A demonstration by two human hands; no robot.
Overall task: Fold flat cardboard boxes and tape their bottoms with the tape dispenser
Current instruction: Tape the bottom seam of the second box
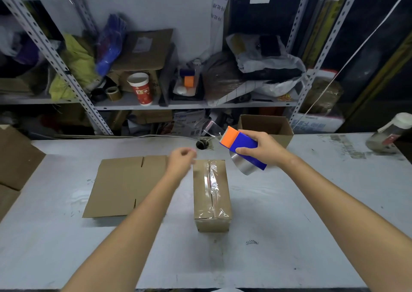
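Observation:
A small folded cardboard box (211, 193) stands in the middle of the table, with clear tape running along its top seam. My right hand (260, 146) grips the blue and orange tape dispenser (242, 148) in the air beyond the box's far right corner; a loose strip of clear tape trails from its orange end. My left hand (181, 160) hovers at the box's far left corner, blurred, fingers curled and holding nothing I can make out. A flat cardboard box (124, 184) lies to the left, partly under my left forearm.
An open cardboard box (265, 126) sits at the table's (312, 213) far edge behind my right hand. More cardboard (15, 158) lies at the left edge. A bottle (390, 133) lies at the far right. Cluttered metal shelves (156, 104) stand behind. A cable hole (201, 144) is near the far edge.

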